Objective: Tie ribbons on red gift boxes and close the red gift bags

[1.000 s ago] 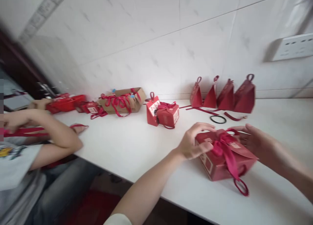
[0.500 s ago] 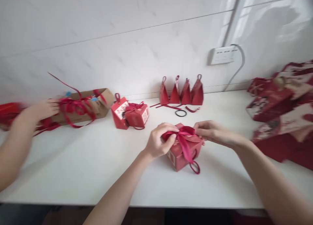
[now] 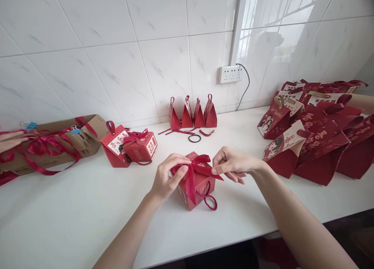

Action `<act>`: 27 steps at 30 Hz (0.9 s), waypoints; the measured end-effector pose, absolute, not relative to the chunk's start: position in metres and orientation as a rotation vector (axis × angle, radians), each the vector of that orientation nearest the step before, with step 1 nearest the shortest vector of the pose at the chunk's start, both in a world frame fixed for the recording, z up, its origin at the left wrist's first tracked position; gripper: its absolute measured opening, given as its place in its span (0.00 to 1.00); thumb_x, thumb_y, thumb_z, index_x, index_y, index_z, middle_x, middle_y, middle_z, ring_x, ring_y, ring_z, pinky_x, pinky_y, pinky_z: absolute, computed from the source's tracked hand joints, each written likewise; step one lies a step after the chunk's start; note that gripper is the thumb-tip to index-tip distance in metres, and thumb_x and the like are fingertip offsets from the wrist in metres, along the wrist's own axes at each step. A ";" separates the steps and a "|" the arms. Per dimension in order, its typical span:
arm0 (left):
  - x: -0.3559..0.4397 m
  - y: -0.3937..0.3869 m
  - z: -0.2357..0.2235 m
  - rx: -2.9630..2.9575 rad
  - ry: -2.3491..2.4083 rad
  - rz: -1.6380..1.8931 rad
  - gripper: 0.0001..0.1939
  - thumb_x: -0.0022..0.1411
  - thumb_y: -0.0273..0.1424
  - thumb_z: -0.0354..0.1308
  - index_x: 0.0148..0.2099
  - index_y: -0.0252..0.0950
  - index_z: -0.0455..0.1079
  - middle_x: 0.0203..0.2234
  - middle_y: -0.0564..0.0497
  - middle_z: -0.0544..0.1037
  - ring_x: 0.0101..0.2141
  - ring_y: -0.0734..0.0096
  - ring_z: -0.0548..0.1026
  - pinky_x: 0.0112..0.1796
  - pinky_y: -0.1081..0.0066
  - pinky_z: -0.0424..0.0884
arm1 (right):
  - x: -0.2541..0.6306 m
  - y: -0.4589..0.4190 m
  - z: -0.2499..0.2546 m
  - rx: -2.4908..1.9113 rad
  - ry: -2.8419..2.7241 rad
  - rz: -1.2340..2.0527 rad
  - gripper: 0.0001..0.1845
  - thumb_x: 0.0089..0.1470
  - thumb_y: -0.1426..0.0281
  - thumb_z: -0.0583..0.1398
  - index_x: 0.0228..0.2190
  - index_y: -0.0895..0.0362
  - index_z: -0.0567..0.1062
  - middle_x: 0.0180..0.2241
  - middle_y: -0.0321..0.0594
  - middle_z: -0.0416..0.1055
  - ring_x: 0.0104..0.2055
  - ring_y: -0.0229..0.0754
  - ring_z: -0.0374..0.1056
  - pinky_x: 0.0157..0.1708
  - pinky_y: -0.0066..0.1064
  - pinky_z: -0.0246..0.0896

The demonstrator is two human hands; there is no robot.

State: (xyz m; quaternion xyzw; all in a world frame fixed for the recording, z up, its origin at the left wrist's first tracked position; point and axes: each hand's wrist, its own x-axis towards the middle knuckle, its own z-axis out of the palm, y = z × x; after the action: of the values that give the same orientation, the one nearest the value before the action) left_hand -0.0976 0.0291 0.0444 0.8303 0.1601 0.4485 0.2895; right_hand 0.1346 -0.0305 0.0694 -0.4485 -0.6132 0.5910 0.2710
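Note:
A red gift box (image 3: 184, 198) stands on the white table in front of me, with a dark red satin ribbon (image 3: 190, 185) tied in a bow on its lid. My left hand (image 3: 168, 177) rests at the box's left top edge, thumb and fingers closed on the bow's left loop. On the other side, my right hand (image 3: 232, 163) pinches the ribbon's right tail between thumb and index finger, the other fingers loosely curled. A twisted red cord handle (image 3: 210, 202) hangs from the box's near right face.
Two finished red boxes (image 3: 137, 147) sit left of centre. Several small red pointed boxes (image 3: 193, 117) line the wall behind a black ring (image 3: 194, 138). At left, another person's hand (image 3: 10, 140) is by a ribbon-filled cardboard carton (image 3: 93, 130). Many red boxes (image 3: 315, 160) crowd the right.
My view has swung to the right. My right hand has moved from the bow's right loop to the ribbon tail, drawn out to the right. The other person's hand has shifted toward the frame's left edge.

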 end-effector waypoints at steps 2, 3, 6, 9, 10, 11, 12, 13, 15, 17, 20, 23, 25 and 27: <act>-0.097 0.028 0.045 2.201 0.480 1.187 0.08 0.62 0.32 0.54 0.37 0.36 0.74 0.33 0.48 0.77 0.38 0.68 0.75 0.40 0.70 0.72 | 0.131 -0.034 0.072 -1.174 -1.707 1.641 0.20 0.45 0.59 0.65 0.17 0.61 0.69 0.09 0.33 0.65 0.07 0.31 0.57 0.04 0.19 0.37; -0.096 0.027 0.045 2.189 0.508 1.180 0.08 0.62 0.32 0.54 0.36 0.37 0.74 0.33 0.48 0.77 0.37 0.69 0.75 0.39 0.70 0.72 | 0.128 -0.035 0.073 -1.169 -1.738 1.662 0.19 0.45 0.59 0.65 0.18 0.61 0.70 0.10 0.34 0.66 0.08 0.32 0.59 0.04 0.19 0.37; -0.095 0.025 0.046 2.145 0.566 1.143 0.08 0.61 0.33 0.55 0.34 0.37 0.75 0.33 0.48 0.76 0.36 0.69 0.75 0.38 0.70 0.72 | 0.123 -0.037 0.075 -1.168 -1.811 1.709 0.19 0.45 0.58 0.66 0.18 0.62 0.72 0.11 0.36 0.68 0.10 0.33 0.62 0.04 0.19 0.35; -0.095 0.026 0.046 2.103 0.586 1.125 0.07 0.60 0.32 0.57 0.34 0.37 0.75 0.34 0.49 0.76 0.38 0.68 0.75 0.39 0.71 0.72 | 0.126 -0.036 0.073 -1.206 -1.791 1.665 0.24 0.45 0.53 0.64 0.17 0.62 0.72 0.10 0.38 0.67 0.09 0.34 0.61 0.05 0.20 0.34; -0.095 0.026 0.047 2.093 0.587 1.125 0.07 0.60 0.32 0.57 0.34 0.37 0.75 0.34 0.49 0.76 0.38 0.68 0.75 0.40 0.71 0.71 | 0.129 -0.035 0.072 -1.234 -1.756 1.591 0.26 0.45 0.50 0.63 0.17 0.62 0.71 0.09 0.37 0.64 0.08 0.33 0.58 0.05 0.20 0.36; -0.096 0.026 0.047 2.086 0.586 1.126 0.07 0.60 0.32 0.57 0.34 0.37 0.75 0.35 0.48 0.76 0.39 0.68 0.75 0.40 0.71 0.71 | 0.132 -0.033 0.071 -1.256 -1.708 1.494 0.28 0.44 0.48 0.63 0.16 0.62 0.70 0.07 0.35 0.61 0.07 0.31 0.55 0.06 0.20 0.37; -0.096 0.026 0.047 2.083 0.582 1.125 0.07 0.59 0.32 0.57 0.34 0.37 0.75 0.35 0.48 0.76 0.39 0.68 0.75 0.40 0.71 0.71 | 0.135 -0.031 0.070 -1.257 -1.649 1.390 0.28 0.43 0.47 0.63 0.17 0.61 0.69 0.07 0.32 0.58 0.07 0.29 0.52 0.07 0.20 0.38; -0.096 0.027 0.047 2.085 0.578 1.121 0.07 0.59 0.32 0.57 0.34 0.37 0.75 0.34 0.48 0.76 0.39 0.68 0.75 0.40 0.71 0.71 | 0.137 -0.029 0.068 -1.230 -1.588 1.306 0.28 0.42 0.47 0.64 0.19 0.61 0.68 0.08 0.29 0.57 0.08 0.28 0.50 0.08 0.20 0.39; -0.096 0.026 0.047 2.090 0.574 1.110 0.07 0.60 0.32 0.57 0.34 0.37 0.74 0.34 0.48 0.76 0.37 0.69 0.75 0.40 0.71 0.71 | 0.138 -0.025 0.065 -1.128 -1.517 1.237 0.27 0.38 0.50 0.68 0.29 0.59 0.69 0.16 0.27 0.61 0.13 0.26 0.51 0.10 0.19 0.40; -0.095 0.026 0.046 2.097 0.583 1.111 0.07 0.60 0.32 0.56 0.34 0.37 0.74 0.34 0.48 0.76 0.38 0.69 0.74 0.41 0.70 0.71 | 0.136 -0.022 0.063 -1.053 -1.544 1.232 0.30 0.36 0.56 0.71 0.38 0.55 0.68 0.25 0.29 0.64 0.17 0.27 0.54 0.12 0.19 0.42; -0.095 0.027 0.043 2.106 0.637 1.252 0.09 0.56 0.33 0.59 0.40 0.37 0.71 0.43 0.46 0.72 0.45 0.66 0.71 0.42 0.70 0.70 | 0.129 -0.020 0.060 -1.068 -1.665 1.229 0.23 0.42 0.58 0.69 0.35 0.57 0.70 0.24 0.31 0.62 0.19 0.28 0.52 0.13 0.20 0.42; -0.099 0.032 0.044 2.066 0.760 1.488 0.20 0.47 0.34 0.63 0.44 0.37 0.66 0.42 0.47 0.69 0.43 0.66 0.69 0.38 0.71 0.69 | 0.124 -0.021 0.059 -1.112 -1.667 1.253 0.20 0.48 0.54 0.64 0.27 0.60 0.70 0.17 0.28 0.56 0.16 0.27 0.47 0.12 0.21 0.39; -0.104 0.035 0.048 2.009 0.859 1.483 0.12 0.48 0.36 0.61 0.33 0.37 0.64 0.28 0.52 0.69 0.31 0.72 0.69 0.31 0.73 0.66 | 0.122 -0.022 0.059 -1.125 -1.632 1.250 0.22 0.48 0.53 0.63 0.25 0.60 0.69 0.15 0.28 0.55 0.15 0.27 0.47 0.12 0.21 0.39; -0.110 0.037 0.056 1.947 0.973 1.271 0.18 0.53 0.42 0.55 0.20 0.37 0.57 0.14 0.55 0.61 0.18 0.77 0.61 0.22 0.74 0.59 | 0.121 -0.024 0.060 -1.137 -1.611 1.238 0.23 0.47 0.52 0.64 0.22 0.59 0.67 0.15 0.29 0.56 0.15 0.28 0.49 0.13 0.21 0.40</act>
State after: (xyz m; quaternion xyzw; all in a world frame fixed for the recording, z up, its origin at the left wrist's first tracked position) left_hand -0.1103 0.0366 0.0556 0.7356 0.3676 0.4801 0.3054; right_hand 0.1209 -0.0239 0.0603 -0.4485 -0.6356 0.4882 0.3956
